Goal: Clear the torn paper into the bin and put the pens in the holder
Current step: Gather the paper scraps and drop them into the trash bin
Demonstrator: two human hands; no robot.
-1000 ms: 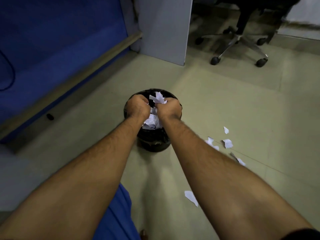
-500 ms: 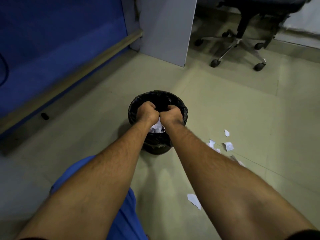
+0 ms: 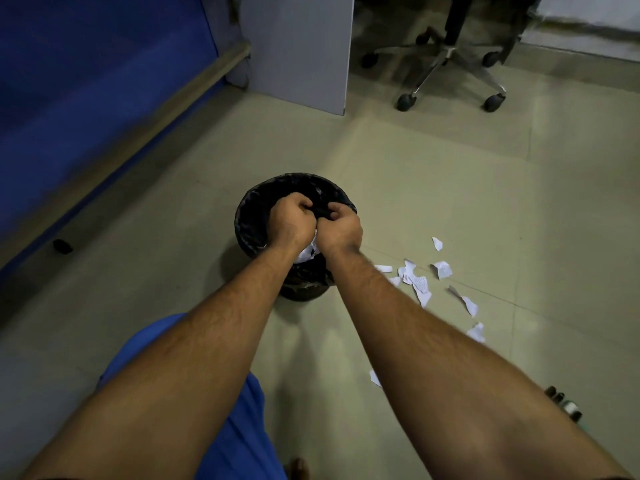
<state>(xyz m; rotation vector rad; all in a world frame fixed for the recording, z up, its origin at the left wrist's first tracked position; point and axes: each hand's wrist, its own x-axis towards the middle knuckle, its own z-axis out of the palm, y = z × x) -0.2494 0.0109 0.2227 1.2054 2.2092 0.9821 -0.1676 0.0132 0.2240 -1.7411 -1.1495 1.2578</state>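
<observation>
A black bin point(image 3: 252, 216) lined with a dark bag stands on the tiled floor. Both my hands are over its mouth, knuckles up and fingers curled. My left hand point(image 3: 289, 220) and my right hand point(image 3: 341, 225) press together, and white torn paper point(image 3: 306, 253) shows between their heels at the bin's near rim. Several more torn paper scraps point(image 3: 420, 285) lie on the floor to the right of the bin, one scrap point(image 3: 374, 378) nearer to me. Dark pen-like objects point(image 3: 564, 405) lie at the lower right, partly hidden by my right forearm.
An office chair base point(image 3: 446, 64) on castors stands at the back right. A grey partition panel point(image 3: 298, 50) rises behind the bin, with a blue wall point(image 3: 86, 81) on the left. A small black object point(image 3: 62, 245) lies by the wall. My blue-clad knee point(image 3: 242, 427) is below.
My hands, first raised above the bin with a bunch of torn paper, have gone down into its mouth. Much less paper shows between them now. The view has shifted right, showing more scraps.
</observation>
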